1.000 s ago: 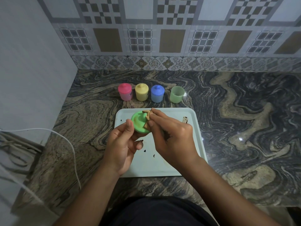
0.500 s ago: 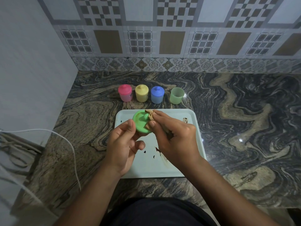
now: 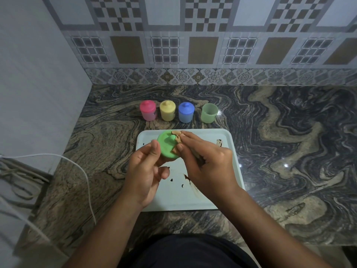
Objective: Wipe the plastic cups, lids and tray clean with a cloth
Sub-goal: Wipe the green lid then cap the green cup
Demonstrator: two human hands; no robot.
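Above the tray (image 3: 229,151), the left hand (image 3: 144,174) holds the green lid (image 3: 166,147) in its grip; the right hand (image 3: 209,167) pinches a tan cloth (image 3: 177,139) against it. The lidless green cup (image 3: 209,113) stands on the surface (image 3: 289,151).

Swirled granite counter (image 3: 289,151), patterned tile backsplash (image 3: 202,35), white cable (image 3: 87,183) along the left edge.
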